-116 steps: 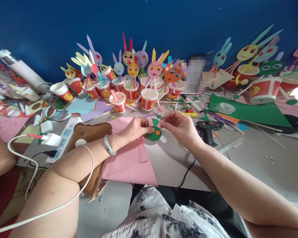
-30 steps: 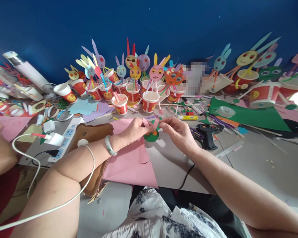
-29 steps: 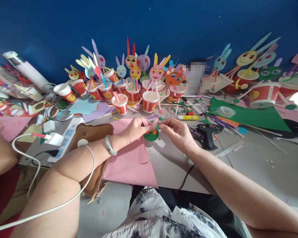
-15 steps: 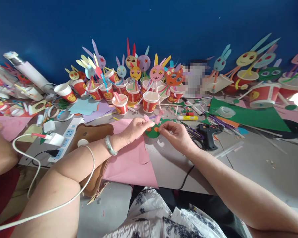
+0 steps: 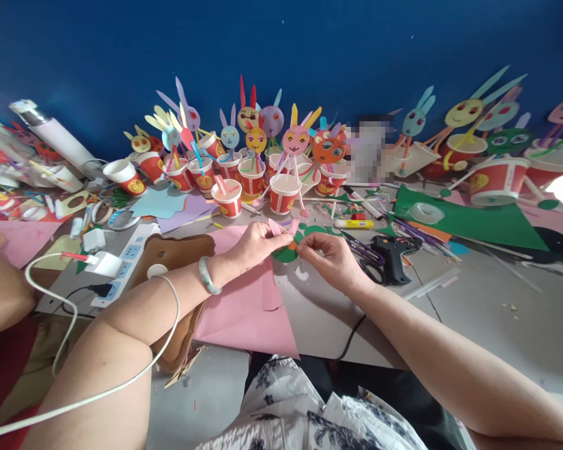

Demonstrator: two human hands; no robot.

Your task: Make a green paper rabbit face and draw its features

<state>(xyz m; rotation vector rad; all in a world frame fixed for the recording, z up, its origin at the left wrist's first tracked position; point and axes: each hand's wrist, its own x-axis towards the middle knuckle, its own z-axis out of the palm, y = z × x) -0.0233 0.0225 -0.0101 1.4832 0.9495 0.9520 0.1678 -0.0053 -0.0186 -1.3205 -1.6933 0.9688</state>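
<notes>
A round green paper face [image 5: 285, 255] with an orange spot [image 5: 292, 246] and pink paper ears [image 5: 294, 226] is between my hands, above the table. My left hand [image 5: 259, 245], with a bangle on the wrist, pinches the face near its ears. The fingers of my right hand [image 5: 333, 257] are pinched at the face's right edge, by the orange spot. Part of the face is covered by my fingers. Green paper rounds [image 5: 312, 230] lie on the table just behind it.
Paper cups [image 5: 285, 195] with paper rabbit figures stand along the blue wall. A glue gun [image 5: 394, 259] and scissors [image 5: 373, 270] lie right of my hands. Pink paper [image 5: 244, 312], a brown case [image 5: 178, 256] and a power strip [image 5: 127, 257] are at left. A white cable [image 5: 136, 378] crosses my left arm.
The green face has tilted and shifted slightly left in my fingers, and its right pink ear has swung left. Both hands stay pinched close together.
</notes>
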